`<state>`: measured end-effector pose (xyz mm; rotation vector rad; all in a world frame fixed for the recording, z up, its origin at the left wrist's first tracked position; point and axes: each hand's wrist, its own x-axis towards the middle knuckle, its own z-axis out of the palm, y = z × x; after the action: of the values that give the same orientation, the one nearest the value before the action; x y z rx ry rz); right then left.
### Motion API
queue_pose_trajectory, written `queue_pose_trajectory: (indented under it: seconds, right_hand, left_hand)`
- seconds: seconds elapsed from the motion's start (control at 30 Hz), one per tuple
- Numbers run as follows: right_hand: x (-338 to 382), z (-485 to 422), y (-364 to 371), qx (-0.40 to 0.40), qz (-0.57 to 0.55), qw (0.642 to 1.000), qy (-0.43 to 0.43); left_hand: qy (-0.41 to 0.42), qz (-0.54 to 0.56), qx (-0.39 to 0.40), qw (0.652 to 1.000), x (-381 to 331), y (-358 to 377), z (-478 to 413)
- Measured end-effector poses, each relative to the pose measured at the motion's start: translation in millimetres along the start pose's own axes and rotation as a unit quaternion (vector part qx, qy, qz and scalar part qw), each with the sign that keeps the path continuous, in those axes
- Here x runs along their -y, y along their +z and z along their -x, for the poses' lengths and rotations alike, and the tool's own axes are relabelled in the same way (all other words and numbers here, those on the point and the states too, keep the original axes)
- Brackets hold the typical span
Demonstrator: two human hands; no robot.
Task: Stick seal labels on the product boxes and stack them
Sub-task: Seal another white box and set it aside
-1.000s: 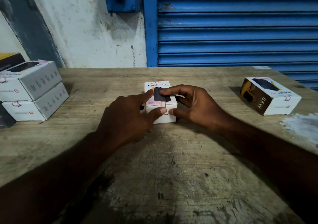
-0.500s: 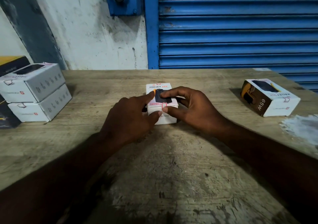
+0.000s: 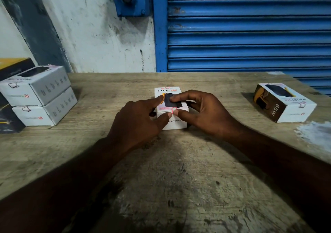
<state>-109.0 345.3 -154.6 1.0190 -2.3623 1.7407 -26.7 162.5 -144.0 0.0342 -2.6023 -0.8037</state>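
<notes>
Sitting flat on the wooden bench (image 3: pixel 179 179), the white product box (image 3: pixel 167 90) marked HALLEY 20K is held between both hands in the head view. The left hand (image 3: pixel 136 123) comes at the box from its left: the forefinger lies stretched across the top face, the thumb presses the near top edge, and the rest are tucked in beside the left wall. The right hand (image 3: pixel 206 114) grips the box from its right, its fingers (image 3: pixel 180 98) curled over the top face and its thumb on the same near edge. The two thumb tips lie side by side, touching or nearly so, at a red-outlined seal label (image 3: pixel 174 109) folded over that edge. A second label (image 3: pixel 167 87) of the kind shows at the box's far top edge. Well to the left of the box stands a stack of two white boxes (image 3: pixel 39 98), one squarely on the other, and farther left again a dark and yellow carton (image 3: pixel 14 66). Well to the box's right lies a single box (image 3: pixel 286 105), turned at an angle, 65W printed on its brown side. Beyond the box rise a stained wall (image 3: pixel 98 35) and a blue roller shutter (image 3: pixel 250 26).
</notes>
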Motion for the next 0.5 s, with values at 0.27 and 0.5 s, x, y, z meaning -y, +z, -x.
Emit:
queue_pose_trajectory:
  seconds: [0.27,0.5]
  right_hand:
    - [-1,-2,-8,0.044,0.006,0.999,0.009]
    - [-1,-2,-7,0.034,-0.030,0.999,0.017]
  left_hand:
    - [-0.019,-0.022,-0.009,1.000,-1,3,-1]
    - [-0.031,-0.047,-0.018,0.998,-2,8,-2]
